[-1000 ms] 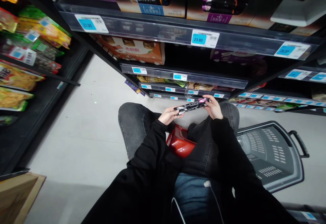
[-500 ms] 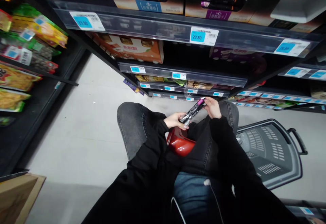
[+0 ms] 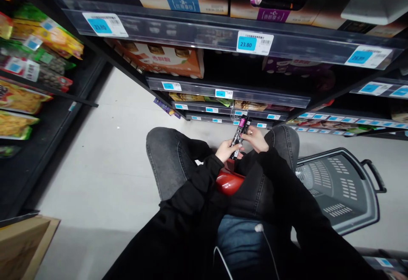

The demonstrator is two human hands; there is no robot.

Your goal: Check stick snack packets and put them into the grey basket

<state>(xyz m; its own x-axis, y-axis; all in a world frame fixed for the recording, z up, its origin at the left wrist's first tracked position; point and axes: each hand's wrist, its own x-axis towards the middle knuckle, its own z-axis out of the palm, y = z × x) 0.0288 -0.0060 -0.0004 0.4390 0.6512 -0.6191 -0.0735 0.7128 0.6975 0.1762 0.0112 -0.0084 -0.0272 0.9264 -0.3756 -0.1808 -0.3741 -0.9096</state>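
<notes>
floor: pale grey | shelves: dark, blue price tags | light: dim

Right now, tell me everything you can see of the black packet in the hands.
The packet is a long, narrow stick, black and glossy like plastic film, with white print too small to read and a pink band at its far end. It looks sealed and whole. It stands nearly on end, far end tilted toward the shelves, above the lap between the knees. The left hand pinches its near end; the right hand grips it along the side, higher up. Nothing else touches it.
</notes>
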